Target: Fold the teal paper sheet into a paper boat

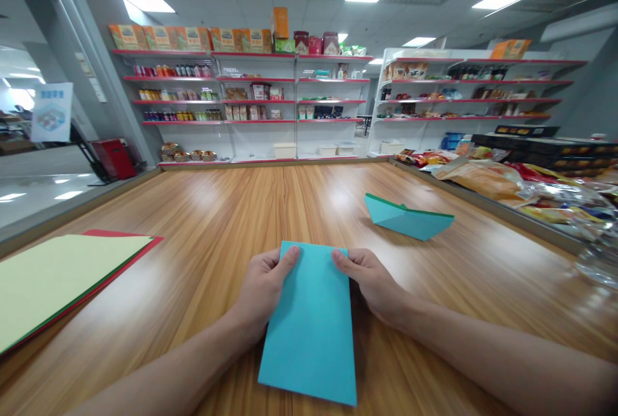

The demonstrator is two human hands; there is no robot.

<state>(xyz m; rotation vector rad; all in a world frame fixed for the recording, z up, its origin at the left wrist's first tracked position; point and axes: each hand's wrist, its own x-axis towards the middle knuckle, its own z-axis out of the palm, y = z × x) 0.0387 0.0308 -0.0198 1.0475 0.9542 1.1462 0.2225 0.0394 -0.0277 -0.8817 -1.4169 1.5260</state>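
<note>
A blue sheet of paper (pixel 311 326), folded into a narrow rectangle, is held above the table in front of me. My left hand (pixel 268 281) pinches its far left corner, thumb on top and fingers curled underneath. At the far right corner my right hand (pixel 371 277) grips it the same way. Beyond my right hand a folded paper boat (pixel 410 217), blue with a green edge, rests on the table. To the left lies a stack of coloured paper (pixel 67 274), pale yellow on top with green and red sheets showing beneath.
The wood-grain table (pixel 217 210) has a raised rim. Packaged snacks (pixel 497 184) and black boxes (pixel 545 149) are heaped along the right side, near a clear plastic item (pixel 601 258). Stocked shelves (pixel 255 102) stand behind, and a sign (pixel 51 112) at the left.
</note>
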